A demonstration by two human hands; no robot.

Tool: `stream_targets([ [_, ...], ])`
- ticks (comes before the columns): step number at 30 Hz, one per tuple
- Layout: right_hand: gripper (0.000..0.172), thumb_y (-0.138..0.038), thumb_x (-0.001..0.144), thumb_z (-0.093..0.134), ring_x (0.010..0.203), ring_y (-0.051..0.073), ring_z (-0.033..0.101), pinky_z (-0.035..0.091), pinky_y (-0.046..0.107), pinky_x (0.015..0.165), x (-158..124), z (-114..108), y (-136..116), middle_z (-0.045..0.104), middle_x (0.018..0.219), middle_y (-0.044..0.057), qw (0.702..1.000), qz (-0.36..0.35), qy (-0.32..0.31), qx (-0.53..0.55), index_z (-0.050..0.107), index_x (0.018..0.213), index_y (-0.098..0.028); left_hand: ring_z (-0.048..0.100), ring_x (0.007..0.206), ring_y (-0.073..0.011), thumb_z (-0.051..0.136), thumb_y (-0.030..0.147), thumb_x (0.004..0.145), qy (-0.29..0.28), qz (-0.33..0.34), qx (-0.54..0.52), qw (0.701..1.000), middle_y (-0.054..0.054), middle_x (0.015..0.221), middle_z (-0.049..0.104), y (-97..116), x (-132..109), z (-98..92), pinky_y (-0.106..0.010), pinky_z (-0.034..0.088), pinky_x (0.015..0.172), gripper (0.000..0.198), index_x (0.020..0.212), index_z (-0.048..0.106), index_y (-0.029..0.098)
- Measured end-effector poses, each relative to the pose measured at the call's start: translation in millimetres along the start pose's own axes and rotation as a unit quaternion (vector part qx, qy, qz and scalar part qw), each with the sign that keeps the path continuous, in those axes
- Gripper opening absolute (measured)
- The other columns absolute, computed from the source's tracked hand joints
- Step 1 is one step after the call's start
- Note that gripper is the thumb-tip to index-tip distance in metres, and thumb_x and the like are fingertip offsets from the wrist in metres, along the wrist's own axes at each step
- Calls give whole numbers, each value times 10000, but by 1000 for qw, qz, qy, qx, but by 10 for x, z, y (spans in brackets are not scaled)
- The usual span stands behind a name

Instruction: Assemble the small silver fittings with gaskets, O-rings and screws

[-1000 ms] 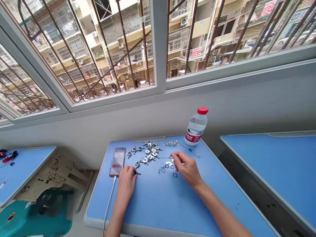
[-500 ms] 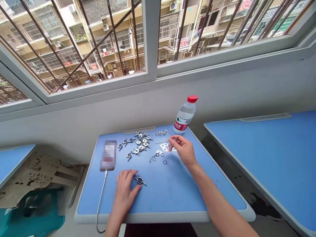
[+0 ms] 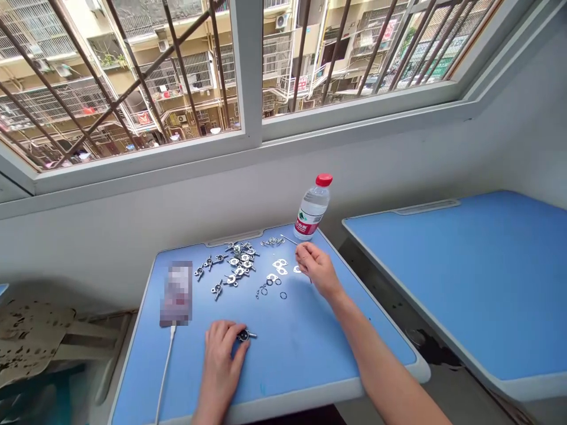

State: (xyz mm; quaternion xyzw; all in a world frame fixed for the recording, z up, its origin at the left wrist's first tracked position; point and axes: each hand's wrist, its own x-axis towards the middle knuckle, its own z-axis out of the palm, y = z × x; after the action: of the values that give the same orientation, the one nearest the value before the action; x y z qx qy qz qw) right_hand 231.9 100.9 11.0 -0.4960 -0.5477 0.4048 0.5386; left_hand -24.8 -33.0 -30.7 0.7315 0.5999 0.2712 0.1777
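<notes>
As the left hand [image 3: 220,361] grips, a winged metal fitting [image 3: 244,335] sits at its fingertips [image 3: 234,329].

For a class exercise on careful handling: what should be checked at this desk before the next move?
1. Left hand on small metal part: ok, fingertips touch it.
2. Part's black centre seated: cannot tell, too small.
3. Right hand gripping thin pin: cannot tell, fingers hide the grip.
4. Loose black rings apart from both hands: ok.
5. Bottle upright and capped: ok.
6. Phone cable clear of left hand: ok.
</notes>
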Motion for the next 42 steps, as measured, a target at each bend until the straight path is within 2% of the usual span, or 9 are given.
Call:
stream_targets([
  [4, 287, -472, 847, 585, 576, 136, 454, 379, 264, 543, -34, -19, 5, 515, 625, -23, 994, -5, -37, -102, 578, 737, -207, 593, 978, -271, 584, 270, 877, 5, 4, -11, 1000, -64, 1017, 673, -26, -4, 19, -416, 451, 844, 215, 1082, 648, 276],
  [7, 166, -341, 831, 595, 653, 153, 510, 393, 276, 604, -61, -15, 13, 616, 725, 0, 981, -5, -83, -174, 634, 735, -211, 599, 977, -268, 597, 284, 876, 0, -2, -17, 1000, -60, 1026, 676, -44, 1, 4, -415, 458, 840, 251, 1125, 633, 282],
  [11, 128, -275, 830, 546, 727, 173, 556, 405, 289, 650, -69, -3, 46, 656, 831, 12, 961, -9, -121, -247, 652, 776, -228, 609, 950, -259, 600, 311, 887, -13, 11, -21, 1000, -60, 1012, 683, -99, 2, -9, -393, 474, 808, 290, 1176, 615, 288],
  [19, 156, -210, 866, 461, 800, 198, 596, 423, 310, 686, -11, -52, 170, 652, 907, 45, 929, 3, -94, -357, 616, 844, -220, 602, 871, -245, 481, 383, 972, 32, 35, -45, 998, -71, 925, 661, -91, -41, 96, -395, 445, 783, 267, 1166, 602, 245],
  [33, 183, -190, 888, 463, 824, 188, 638, 448, 276, 679, 60, -29, 165, 682, 914, 41, 896, 7, -60, -440, 646, 880, -207, 604, 784, -227, 444, 455, 977, 81, 73, -25, 994, -54, 836, 659, -147, -18, 172, -341, 450, 713, 317, 1125, 630, 246],
  [38, 209, -174, 916, 472, 874, 199, 653, 440, 265, 664, 308, 12, 78, 702, 1001, 59, 873, 8, -61, -485, 657, 1009, -206, 599, 804, -234, 470, 414, 968, 70, 76, -25, 994, -58, 856, 660, -169, -18, 176, -353, 449, 730, 273, 1119, 624, 246],
  [42, 264, -173, 897, 567, 916, 230, 654, 459, 285, 701, 633, 49, 44, 702, 1018, 87, 840, 22, -102, -532, 634, 1151, -196, 603, 840, -231, 572, 273, 914, 16, 64, -33, 997, -46, 895, 661, -122, -19, 68, -366, 451, 758, 244, 1154, 601, 248],
])
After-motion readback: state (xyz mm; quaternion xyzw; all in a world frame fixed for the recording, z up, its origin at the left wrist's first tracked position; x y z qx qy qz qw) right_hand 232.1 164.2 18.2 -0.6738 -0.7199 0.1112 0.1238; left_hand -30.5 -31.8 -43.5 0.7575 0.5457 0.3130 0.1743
